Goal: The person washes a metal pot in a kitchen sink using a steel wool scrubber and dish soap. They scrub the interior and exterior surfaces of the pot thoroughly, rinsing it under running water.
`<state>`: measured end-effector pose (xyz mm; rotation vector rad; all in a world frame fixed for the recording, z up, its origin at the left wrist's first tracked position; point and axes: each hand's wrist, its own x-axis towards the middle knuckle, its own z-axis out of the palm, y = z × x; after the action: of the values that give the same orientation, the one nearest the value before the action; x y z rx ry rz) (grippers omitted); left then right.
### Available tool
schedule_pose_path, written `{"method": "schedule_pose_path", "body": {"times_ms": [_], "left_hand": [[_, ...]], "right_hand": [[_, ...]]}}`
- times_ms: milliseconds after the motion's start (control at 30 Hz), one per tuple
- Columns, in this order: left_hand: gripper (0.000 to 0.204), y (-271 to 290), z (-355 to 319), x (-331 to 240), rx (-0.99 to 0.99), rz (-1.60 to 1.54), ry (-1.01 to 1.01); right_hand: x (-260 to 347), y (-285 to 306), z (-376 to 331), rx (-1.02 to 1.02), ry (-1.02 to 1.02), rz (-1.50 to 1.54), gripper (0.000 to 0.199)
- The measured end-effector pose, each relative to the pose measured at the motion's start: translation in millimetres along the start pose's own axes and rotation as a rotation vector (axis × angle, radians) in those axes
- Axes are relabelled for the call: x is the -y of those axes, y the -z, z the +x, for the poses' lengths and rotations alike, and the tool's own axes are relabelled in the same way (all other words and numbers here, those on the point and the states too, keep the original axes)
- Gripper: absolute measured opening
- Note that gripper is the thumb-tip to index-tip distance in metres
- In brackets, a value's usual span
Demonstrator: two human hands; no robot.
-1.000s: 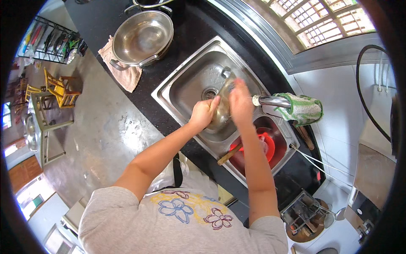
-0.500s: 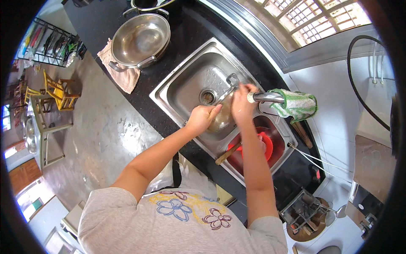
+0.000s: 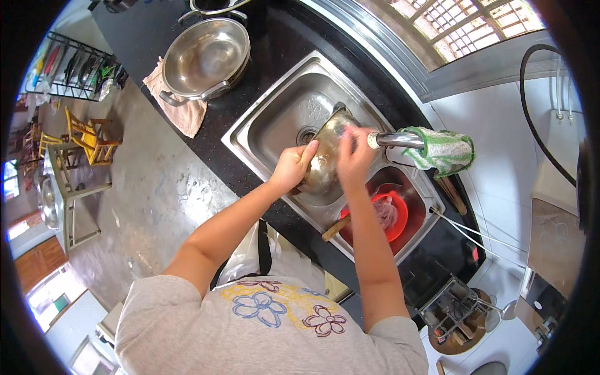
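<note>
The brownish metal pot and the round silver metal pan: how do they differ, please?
The brownish metal pot is tilted at the steel sink; the round silver metal pan sits upright outside it. The left hand holds the pot; no hand touches the pan. Both are metal.

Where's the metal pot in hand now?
Head view, just right of centre: the metal pot is over the sink's larger basin, gripped by the left hand, with the chrome faucet to its right.

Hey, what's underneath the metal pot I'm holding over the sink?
Under the metal pot is the large sink basin; part of its drain shows beside your left hand. The pot hides the basin floor directly below it, so anything lying there can't be seen.
</note>
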<state>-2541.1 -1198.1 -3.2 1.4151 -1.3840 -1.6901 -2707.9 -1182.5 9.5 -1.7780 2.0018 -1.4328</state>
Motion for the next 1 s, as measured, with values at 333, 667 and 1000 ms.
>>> {"method": "schedule_pose_path", "body": {"times_ms": [333, 667, 1000], "left_hand": [[0.066, 15.5, 1.6, 17.6, -0.166, -0.646, 0.449], [0.065, 13.4, 0.5, 16.8, -0.224, -0.822, 0.479], [0.064, 17.8, 2.7, 23.2, -0.218, -0.879, 0.46]], "right_hand": [[-0.3, -7.7, -21.7, 0.181, -0.022, 0.058, 0.021], [-15.2, 2.8, -17.8, 0.327, -0.067, 0.035, 0.015], [-47.9, -2.2, -38.4, 0.191, -0.22, -0.099, 0.017]]}}
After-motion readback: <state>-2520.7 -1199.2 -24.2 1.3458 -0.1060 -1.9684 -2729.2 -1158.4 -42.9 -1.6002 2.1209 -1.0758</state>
